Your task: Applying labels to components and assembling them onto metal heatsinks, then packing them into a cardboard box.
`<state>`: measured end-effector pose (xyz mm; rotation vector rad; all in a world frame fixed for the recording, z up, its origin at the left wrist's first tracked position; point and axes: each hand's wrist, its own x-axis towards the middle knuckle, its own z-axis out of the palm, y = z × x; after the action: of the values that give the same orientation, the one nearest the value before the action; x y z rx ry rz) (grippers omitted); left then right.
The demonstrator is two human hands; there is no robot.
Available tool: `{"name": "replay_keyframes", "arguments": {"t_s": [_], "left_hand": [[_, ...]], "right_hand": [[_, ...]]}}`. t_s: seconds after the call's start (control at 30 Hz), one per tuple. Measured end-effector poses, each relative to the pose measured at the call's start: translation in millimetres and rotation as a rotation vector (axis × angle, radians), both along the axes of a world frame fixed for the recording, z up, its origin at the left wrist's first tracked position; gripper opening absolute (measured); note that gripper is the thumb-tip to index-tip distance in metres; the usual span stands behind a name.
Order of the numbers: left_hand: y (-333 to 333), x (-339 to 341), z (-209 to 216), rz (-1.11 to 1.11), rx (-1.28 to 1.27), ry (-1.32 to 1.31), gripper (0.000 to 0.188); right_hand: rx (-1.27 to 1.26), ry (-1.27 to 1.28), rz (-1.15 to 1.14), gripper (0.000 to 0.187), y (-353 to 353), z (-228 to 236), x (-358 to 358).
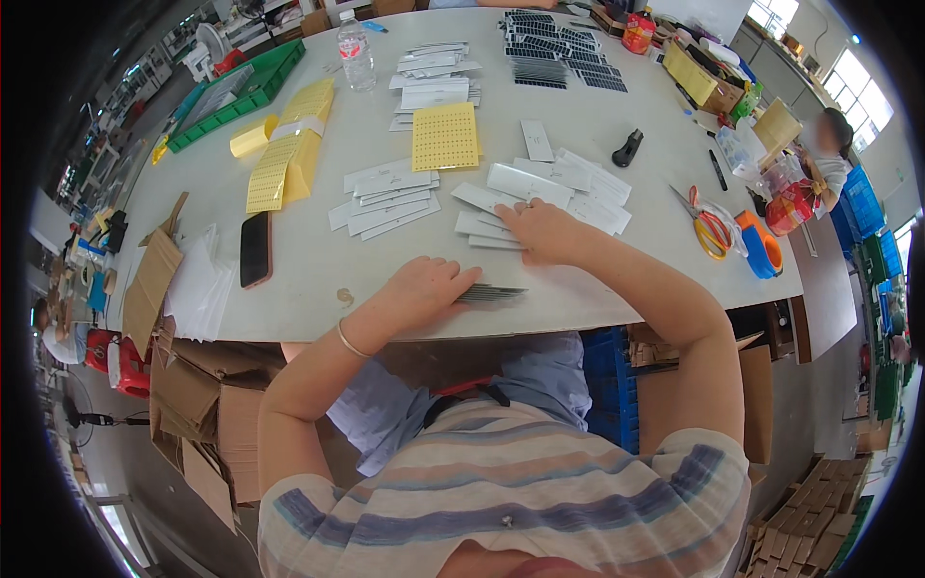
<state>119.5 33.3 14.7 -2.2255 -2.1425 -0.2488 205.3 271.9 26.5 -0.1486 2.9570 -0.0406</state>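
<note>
My left hand [422, 289] is closed around a small stack of thin dark-edged strips [493, 293] near the table's front edge. My right hand [545, 231] reaches over a loose pile of flat white strips [525, 183], its fingers bent and pinching at a white strip [479, 199] on the pile's left side; the thumb is partly hidden. Left of that pile lies another heap of white strips [390, 197]. Just beyond, a yellow sheet of small round stickers [445, 136] lies flat, with more white strips [434, 93] behind it.
At left are yellow sticker sheets [289, 154], a phone [256, 249], a water bottle [356, 53] and a green tray [241, 96]. Scissors [711, 231], an orange tape dispenser [759, 246] and a black cutter [628, 148] lie right. Dark strips [540, 72] sit far back; a person is at far right.
</note>
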Motion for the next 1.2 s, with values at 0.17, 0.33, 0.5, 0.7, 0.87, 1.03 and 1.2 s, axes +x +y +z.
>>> {"name": "replay_keyframes", "arguments": {"t_s": [0.17,0.33,0.5,0.7,0.87,1.03,1.2], "left_hand": [[-0.5,-0.3,-0.3,-0.021,0.070,-0.004,0.038],[-3.2,1.1,0.8,0.007,0.037,-0.015,0.039],[-3.5,11.3,13.8,0.000,0.272,0.122,0.066],[-3.4,15.8,14.2,0.169,0.222,0.196,0.084],[2.5,6.4,7.7,0.170,0.006,0.069,0.076],[2.8,9.9,8.2,0.185,0.023,0.146,0.074],[0.2,15.6,4.5,0.202,0.044,0.198,0.074]], "right_hand": [[-0.066,0.012,-0.178,0.046,5.7,12.0,-8.3],[-0.147,0.326,-0.134,0.027,25.5,-15.1,-9.2],[-0.378,0.256,-0.018,0.024,-17.9,-3.0,3.8],[-0.693,-0.071,0.186,0.031,-42.1,4.7,8.8],[-0.263,0.369,-0.076,0.061,36.3,-7.1,-4.9],[-0.005,0.292,-0.318,0.075,77.0,-12.4,-17.5],[0.062,0.224,-0.215,0.065,82.2,-13.6,-27.5]]}}
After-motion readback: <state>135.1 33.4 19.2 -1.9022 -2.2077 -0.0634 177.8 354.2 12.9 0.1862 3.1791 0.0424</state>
